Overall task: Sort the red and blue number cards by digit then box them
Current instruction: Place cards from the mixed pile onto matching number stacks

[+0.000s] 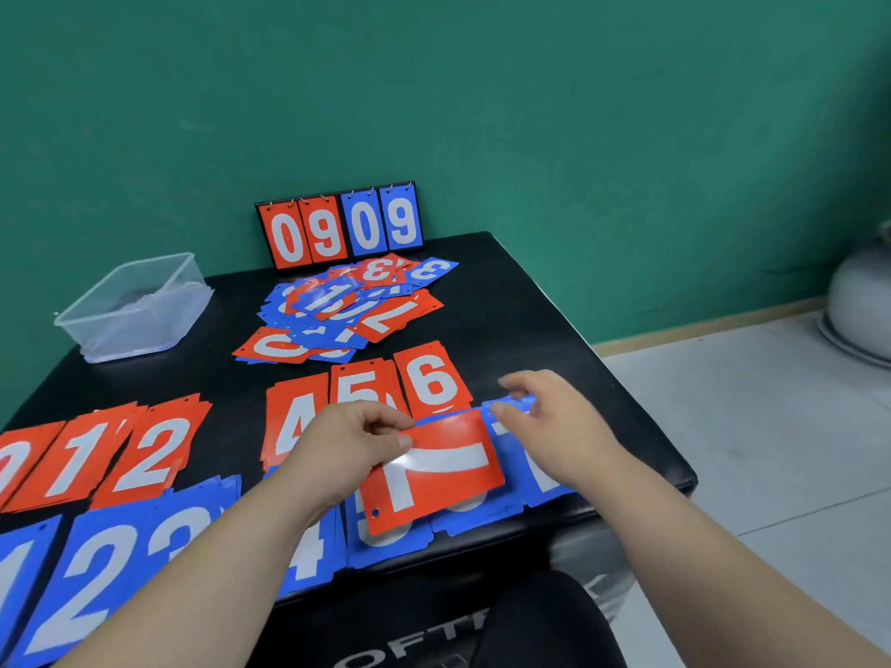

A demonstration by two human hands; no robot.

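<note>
The left hand is pinching a red card by its left edge, thumb on top, just below the middle of the frame. The card is lying sideways over the blue stacks, and its white digit is turned so that I cannot tell which one it is. The right hand is hovering just right of that card with its fingers loosely spread and slightly bent. It is over a blue card at the table's right edge, and I cannot tell whether the fingertips are touching it.

A clear plastic box is sitting in the upper left on the black table, well apart from both hands. The dark table top is showing through its walls and floor.

Sorted cards are lying face up in two rows. Red stacks are showing 0, 1 and 2 at the left and 4, 5 and 6 in the middle. Blue stacks are running along the lower edge, showing 1, 2, 3, 4 and 5.

A loose pile of mixed red and blue cards is lying above the middle of the frame. Behind it a black flip scoreboard is standing against the green wall, showing a red 0 and 9 and a blue 0 and 9 hanging on rings.
</note>
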